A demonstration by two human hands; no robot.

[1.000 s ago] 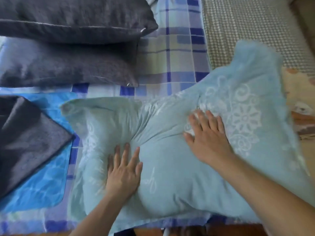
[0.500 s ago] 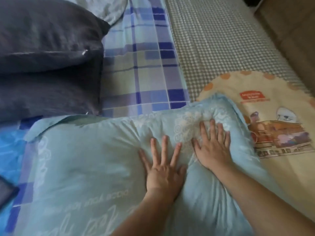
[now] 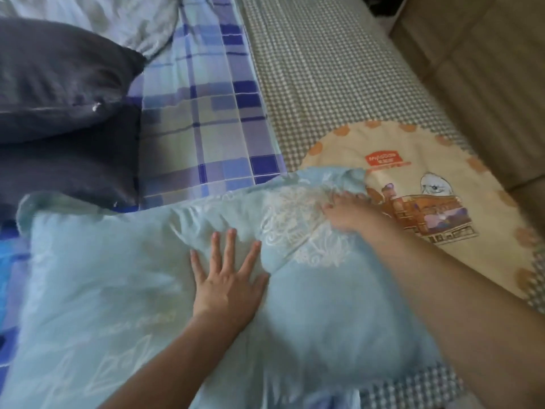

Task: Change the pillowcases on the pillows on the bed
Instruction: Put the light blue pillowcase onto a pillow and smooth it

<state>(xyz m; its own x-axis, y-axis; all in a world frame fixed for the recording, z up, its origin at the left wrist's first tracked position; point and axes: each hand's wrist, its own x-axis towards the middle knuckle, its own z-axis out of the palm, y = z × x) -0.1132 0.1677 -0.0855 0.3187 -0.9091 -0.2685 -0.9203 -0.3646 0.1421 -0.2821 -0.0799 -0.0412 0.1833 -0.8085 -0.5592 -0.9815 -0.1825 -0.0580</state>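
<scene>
Since half a second ago the right hand [image 3: 349,215] has slid out from beside the left to the pillow's far right corner, and the left hand [image 3: 228,286] has eased a little left and toward the near edge. Far left, two dark pillows [image 3: 59,84] lie stacked, the upper one overlapping the lower, both well apart from the hands; a zip pull glints on the upper one's edge. A strip of blue cloth [image 3: 11,261] shows at the left margin, partly under the pillow. Pillow [image 3: 118,276], in a pale teal case with white print, lies flat across the near part of the bed, its back edge close to the lower dark pillow. Left hand lies palm down near the pillow's middle, fingers straight and spread, pressing the fabric into creases. Plaid sheet [image 3: 200,119] runs up behind it. Right hand sits at the corner over the white floral print; it is blurred, fingers look curled into bunched fabric, but I cannot tell if they pinch it. Right of that, checked cover [image 3: 324,84] and a cream cartoon mat [image 3: 413,172], touching the corner.
</scene>
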